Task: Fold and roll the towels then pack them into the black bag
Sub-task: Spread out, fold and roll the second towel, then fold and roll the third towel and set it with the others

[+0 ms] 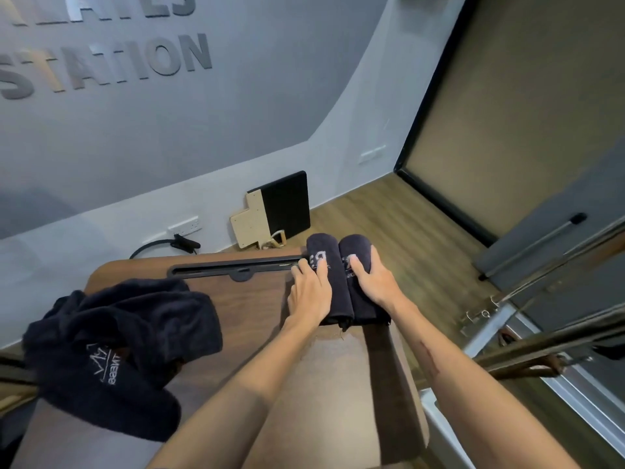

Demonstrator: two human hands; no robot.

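- Left hand (309, 292): grip spread, fingers nearly straight, palm laid flat on the left rolled towel (324, 275). Pressing rather than clutching, likely to keep the roll tight so it does not spring open.
- Right hand (370, 277): grip curved over the top and outer side of the right rolled towel (358, 252), thumb on top near the white lettering, fingers wrapped down the far side. Reads as a hold that squeezes this roll in against its neighbour.
- The two rolls lie side by side and touching, long axes pointing away from the person, at the far right corner of the worktop (257, 299). Their far ends appear to overhang the edge; I cannot tell by how much.
- Judgement: paired and lined up so both can be lifted as one bundle for packing.
- A long dark slot (233, 267) runs along the worktop's far edge; the left fingertips end just beside its right end.
- Unfolded towels (121, 346): a dark heap at the left of the worktop, well apart from the rolls, white logo showing. Kept aside, it seems, as the pile not yet folded.
- Black bag: not in view, so packing has no visible target here.
- Beyond: a black panel (291, 203) leaning on the wall, a wall socket (185, 225) with a cable, wood floor (422, 252), metal frame rails (541, 299) at right.
- Progress: two rolled, a heap left, nothing packed that I can see.
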